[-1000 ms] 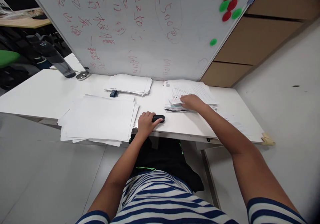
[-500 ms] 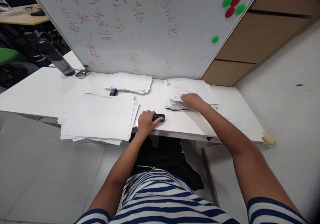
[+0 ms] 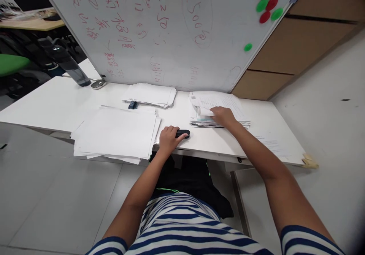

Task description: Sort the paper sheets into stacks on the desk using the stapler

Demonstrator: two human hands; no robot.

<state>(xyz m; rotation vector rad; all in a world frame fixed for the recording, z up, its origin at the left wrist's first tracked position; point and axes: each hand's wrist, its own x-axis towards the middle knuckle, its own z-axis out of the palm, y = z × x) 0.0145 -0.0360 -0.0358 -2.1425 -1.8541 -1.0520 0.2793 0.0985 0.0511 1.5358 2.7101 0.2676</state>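
Observation:
My left hand (image 3: 169,138) is closed round a small black stapler (image 3: 184,133) near the desk's front edge; part of it is hidden under my fingers. My right hand (image 3: 224,116) pinches the near left corner of the top printed sheet (image 3: 203,111), which curls up off the stack of papers (image 3: 221,123) beneath. To the left of my left hand lies a large fanned pile of blank white paper (image 3: 116,133), jutting past the desk edge. Behind that pile sits a smaller paper stack (image 3: 151,94), with a dark blue object (image 3: 132,105) at its near side.
A whiteboard (image 3: 171,57) with red writing and round magnets stands behind the white desk (image 3: 54,106). A dark water bottle (image 3: 70,65) and a computer mouse (image 3: 98,84) are at the back left. One printed sheet (image 3: 269,143) lies right of my right arm.
My right hand has lifted the top sheet's corner further, and it now curls up and back. My left hand keeps its hold on the stapler. The camera view has shifted slightly.

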